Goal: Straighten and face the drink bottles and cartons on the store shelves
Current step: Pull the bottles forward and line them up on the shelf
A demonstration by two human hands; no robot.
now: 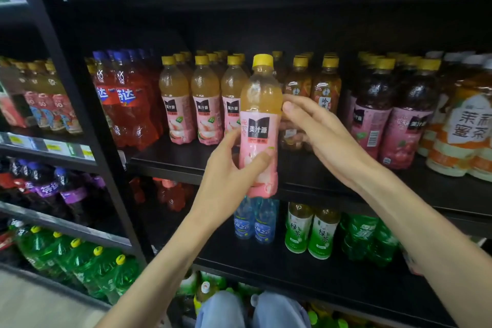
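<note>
Two hands hold one peach juice bottle point(259, 125) in front of the middle shelf point(306, 168). The left hand point(229, 181) grips the lower part of the bottle, with the thumb across the pink label and the fingers curled behind. The right hand point(311, 128) pinches the bottle at its upper right side, just above the label, with the thumb at the front. The bottle is upright, its yellow cap point(263, 60) on top, and the label faces the camera. It hangs in the air, before the shelf edge. Behind it, on the shelf, stand three same peach bottles point(205, 104) in a row. To their left are red soda bottles point(127, 104), and to the right are dark plum drink bottles point(386, 114).
</note>
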